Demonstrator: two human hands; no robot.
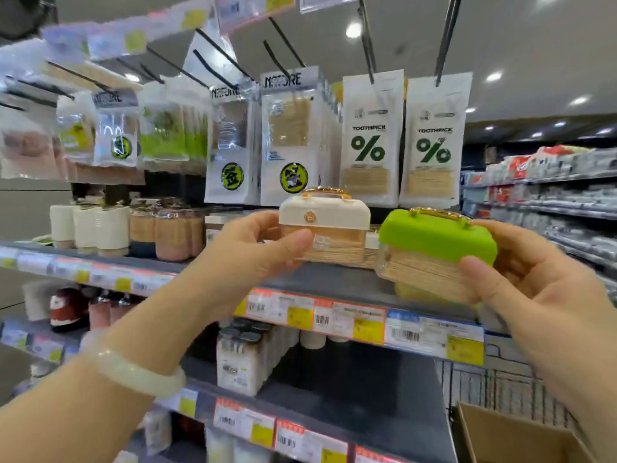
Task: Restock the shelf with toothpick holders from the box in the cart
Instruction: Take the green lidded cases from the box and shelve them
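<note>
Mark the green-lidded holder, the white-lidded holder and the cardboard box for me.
green-lidded holder (437,237), head view, on its lid top.
white-lidded holder (325,212), head view, on its lid front.
cardboard box (507,439), head view, on its inner wall.

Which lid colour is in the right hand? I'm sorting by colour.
Bright green lid, seen in the head view.

Bright recessed ceiling lights light the scene evenly; left-side hanging packets smear with blur and wide-angle warping.
</note>
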